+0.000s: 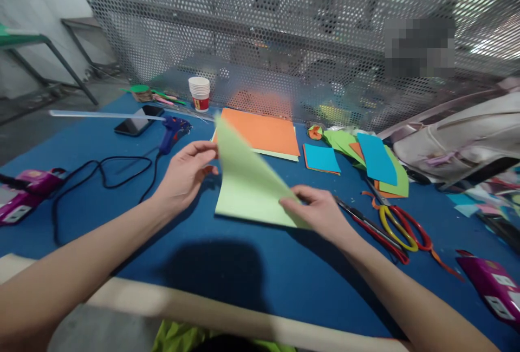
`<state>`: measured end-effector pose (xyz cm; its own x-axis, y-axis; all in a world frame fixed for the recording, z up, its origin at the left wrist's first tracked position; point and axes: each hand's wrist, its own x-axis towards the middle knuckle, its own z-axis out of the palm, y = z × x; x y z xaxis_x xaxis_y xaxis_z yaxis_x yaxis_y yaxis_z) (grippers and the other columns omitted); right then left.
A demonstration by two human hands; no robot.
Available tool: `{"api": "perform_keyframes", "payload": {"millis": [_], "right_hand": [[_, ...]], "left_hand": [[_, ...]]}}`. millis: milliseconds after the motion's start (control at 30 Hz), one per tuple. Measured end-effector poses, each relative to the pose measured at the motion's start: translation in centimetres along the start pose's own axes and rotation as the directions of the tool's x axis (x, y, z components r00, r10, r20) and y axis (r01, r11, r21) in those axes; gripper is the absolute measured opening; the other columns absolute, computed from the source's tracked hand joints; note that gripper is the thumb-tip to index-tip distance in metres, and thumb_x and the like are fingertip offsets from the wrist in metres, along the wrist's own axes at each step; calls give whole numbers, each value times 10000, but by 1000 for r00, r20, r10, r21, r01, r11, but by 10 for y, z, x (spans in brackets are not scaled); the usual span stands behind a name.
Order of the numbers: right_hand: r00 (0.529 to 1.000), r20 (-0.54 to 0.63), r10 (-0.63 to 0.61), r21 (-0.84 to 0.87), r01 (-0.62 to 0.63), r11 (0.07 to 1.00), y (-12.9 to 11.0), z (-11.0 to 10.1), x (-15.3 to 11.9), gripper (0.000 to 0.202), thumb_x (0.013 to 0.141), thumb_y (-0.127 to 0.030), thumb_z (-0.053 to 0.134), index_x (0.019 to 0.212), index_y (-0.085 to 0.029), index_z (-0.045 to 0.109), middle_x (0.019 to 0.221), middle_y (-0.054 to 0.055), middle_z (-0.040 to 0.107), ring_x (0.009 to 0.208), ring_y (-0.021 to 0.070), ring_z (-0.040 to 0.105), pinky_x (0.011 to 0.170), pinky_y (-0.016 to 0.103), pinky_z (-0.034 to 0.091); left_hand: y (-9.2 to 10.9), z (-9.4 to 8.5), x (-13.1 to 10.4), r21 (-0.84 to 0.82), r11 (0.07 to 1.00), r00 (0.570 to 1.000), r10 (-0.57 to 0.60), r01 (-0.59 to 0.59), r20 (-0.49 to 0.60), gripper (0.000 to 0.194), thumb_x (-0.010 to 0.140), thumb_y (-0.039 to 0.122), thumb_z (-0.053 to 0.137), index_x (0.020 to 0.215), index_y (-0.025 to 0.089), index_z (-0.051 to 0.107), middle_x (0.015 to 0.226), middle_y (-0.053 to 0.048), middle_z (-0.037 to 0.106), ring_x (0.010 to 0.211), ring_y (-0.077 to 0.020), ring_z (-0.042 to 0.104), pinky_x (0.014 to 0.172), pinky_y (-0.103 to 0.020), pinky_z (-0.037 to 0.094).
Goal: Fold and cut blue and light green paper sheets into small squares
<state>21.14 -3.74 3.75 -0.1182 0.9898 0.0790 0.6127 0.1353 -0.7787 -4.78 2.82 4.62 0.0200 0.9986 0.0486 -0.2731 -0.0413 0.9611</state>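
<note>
A sheet of light green paper [247, 184] is bent over diagonally, its raised part standing up at the left and its lower edge close to the blue tabletop. At the left edge of the sheet, my left hand [187, 176] pinches it between thumb and forefinger, the other fingers curled. My right hand [319, 211] grips the lower right corner, with the thumb on top and the remaining fingers partly hidden. Just behind the sheet lies orange paper [260, 130] over more light green paper.
To the left are a glue gun [173, 132] with a trailing black cord, a phone [140, 120] and stacked paper cups [199, 93]. Blue square papers [320, 158], paper offcuts [376, 157], scissors [400, 227] and a pale bag [455, 130] are on the right. A perforated metal screen [195, 27] borders the back.
</note>
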Motion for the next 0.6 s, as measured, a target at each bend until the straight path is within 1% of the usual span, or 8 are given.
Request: {"api": "perform_keyframes", "payload": {"millis": [33,100,167,233,333,433,500,600], "right_hand": [[976,-172,-136,-68,126,990,0,-4,-1,209,848,-355,588,722,-198,643,697,13,655,626,158,591,570,285,478],[823,-358,-440,-295,347,890,0,-10,-5,144,891,-261,558,824,-210,675,836,57,704,762,188,649,696,321,523],[682,-296,-669,-535,462,708,1,-10,-9,163,905,-167,537,935,-228,685,893,71,716,812,190,661,724,320,529],[611,-128,-781,-695,506,511,2,-2,-14,232,909,-105,520,1029,-228,677,887,69,719,745,176,638,659,302,511],[632,102,-769,-777,533,335,6,23,-20,287,933,-71,457,1107,-174,660,906,92,723,661,171,584,585,308,463],[738,225,-637,-753,547,367,8,46,-22,294,966,-119,413,1144,-141,645,952,125,713,704,198,600,607,338,472],[769,277,-576,-686,578,442,9,52,-23,305,989,-280,445,1164,-117,635,1000,150,705,762,226,620,645,364,490],[725,297,-621,-556,660,504,9,43,-26,432,970,-446,470,1184,-107,630,1099,169,696,891,258,636,738,392,504]], "left_hand": [[3,0,0,-5,999,999,35,-35,-7,198,716,308,698,867,192,643,1030,-51,731,908,-186,662,668,-258,521],[4,-1,1,-21,999,1000,30,-30,9,188,782,348,622,888,194,642,1095,-66,721,1006,-208,648,707,-275,538],[2,-2,4,-52,998,999,-38,39,20,225,818,385,578,895,185,647,1089,-79,723,1044,-233,648,760,-317,555],[-1,-3,8,-79,987,989,-139,142,38,279,829,419,571,905,165,655,1089,-99,722,1030,-253,662,795,-356,561],[-2,-9,15,-16,937,930,-344,349,130,360,811,475,602,959,151,654,1135,-135,712,958,-277,688,781,-407,565],[-3,-18,20,227,859,832,-505,459,231,422,734,452,712,1052,184,642,1206,-137,690,986,-290,687,788,-414,556],[-5,-25,23,388,828,799,-527,405,291,496,655,343,789,1104,204,632,1275,-127,656,1085,-270,652,839,-375,537],[-12,-33,24,520,817,799,-476,247,368,572,588,226,786,1136,207,626,1356,-117,598,1081,-217,631,868,-330,507]]}}
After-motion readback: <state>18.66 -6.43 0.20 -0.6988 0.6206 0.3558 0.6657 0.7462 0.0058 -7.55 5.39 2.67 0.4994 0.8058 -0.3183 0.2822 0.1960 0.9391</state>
